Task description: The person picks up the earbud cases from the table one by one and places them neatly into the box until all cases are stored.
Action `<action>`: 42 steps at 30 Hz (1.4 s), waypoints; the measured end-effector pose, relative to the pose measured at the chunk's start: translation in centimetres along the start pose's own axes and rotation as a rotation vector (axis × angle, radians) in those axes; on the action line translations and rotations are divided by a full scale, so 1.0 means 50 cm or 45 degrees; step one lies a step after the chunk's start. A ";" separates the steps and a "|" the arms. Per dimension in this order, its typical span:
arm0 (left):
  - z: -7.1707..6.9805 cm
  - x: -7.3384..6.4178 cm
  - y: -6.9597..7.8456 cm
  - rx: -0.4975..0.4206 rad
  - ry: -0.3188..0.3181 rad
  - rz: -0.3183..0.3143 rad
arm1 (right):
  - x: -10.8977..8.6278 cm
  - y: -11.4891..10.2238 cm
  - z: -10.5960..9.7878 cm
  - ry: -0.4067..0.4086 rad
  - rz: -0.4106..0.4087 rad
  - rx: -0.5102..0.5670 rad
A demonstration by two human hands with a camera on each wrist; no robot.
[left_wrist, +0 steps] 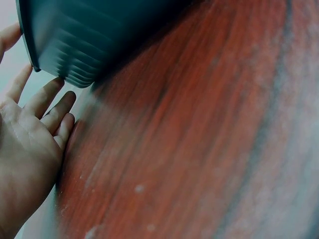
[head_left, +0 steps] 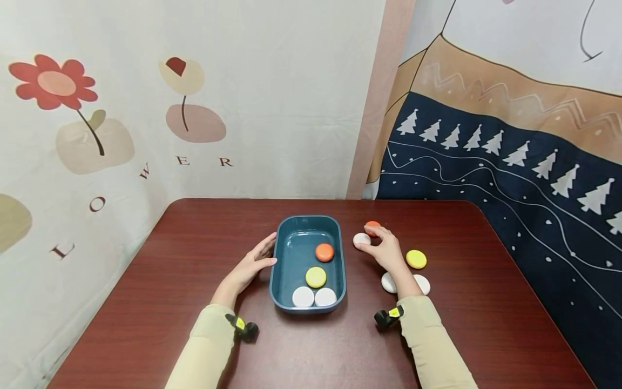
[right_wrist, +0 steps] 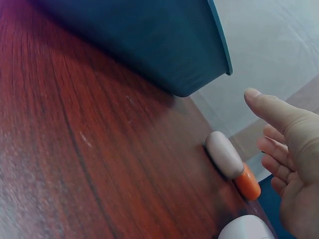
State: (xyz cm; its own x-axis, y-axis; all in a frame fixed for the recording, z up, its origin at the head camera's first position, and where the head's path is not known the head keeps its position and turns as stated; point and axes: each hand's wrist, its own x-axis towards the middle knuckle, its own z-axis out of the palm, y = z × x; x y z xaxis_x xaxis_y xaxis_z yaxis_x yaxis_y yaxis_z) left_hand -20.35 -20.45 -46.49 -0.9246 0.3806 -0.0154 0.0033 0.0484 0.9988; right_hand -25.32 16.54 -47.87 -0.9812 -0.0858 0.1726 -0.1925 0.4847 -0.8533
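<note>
A deep blue rectangular tray (head_left: 293, 243) stands on the table, holding an orange disc (head_left: 324, 252), a yellow disc (head_left: 316, 277) and two white discs (head_left: 303, 296) with rounded edges. My left hand (head_left: 248, 270) touches the tray's left side with extended fingers. To the right of the tray, my right hand (head_left: 387, 253) hovers over a loose white disc (head_left: 361, 239) and the orange disc (head_left: 372, 224) beside it. In the right wrist view its thumb is stretched out, apart from both discs, and nothing is in its grasp.
A loose yellow disc (head_left: 416, 259) lies to the right of my right hand. Two more white discs (head_left: 423, 284) lie near that wrist, partly hidden by the forearm. A printed cloth (head_left: 291, 97) hangs behind the far edge of the brown table (head_left: 194, 232).
</note>
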 end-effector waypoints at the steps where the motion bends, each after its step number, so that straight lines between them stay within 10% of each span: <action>1: 0.000 0.000 0.000 0.002 0.003 0.000 | 0.001 0.002 0.001 -0.001 0.002 -0.006; 10: -0.018 0.018 -0.057 0.004 0.019 0.037 | 0.006 0.011 0.003 -0.020 0.049 -0.044; 42: 0.001 0.003 -0.004 0.001 0.005 0.003 | 0.024 0.033 0.012 -0.050 0.063 -0.103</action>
State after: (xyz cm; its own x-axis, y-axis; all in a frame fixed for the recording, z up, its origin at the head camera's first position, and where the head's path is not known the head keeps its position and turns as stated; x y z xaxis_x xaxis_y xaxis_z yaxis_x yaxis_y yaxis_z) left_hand -20.47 -20.37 -46.69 -0.9261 0.3771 -0.0132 0.0054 0.0483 0.9988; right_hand -26.81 16.72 -49.37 -0.9895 -0.0931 0.1103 -0.1436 0.5575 -0.8176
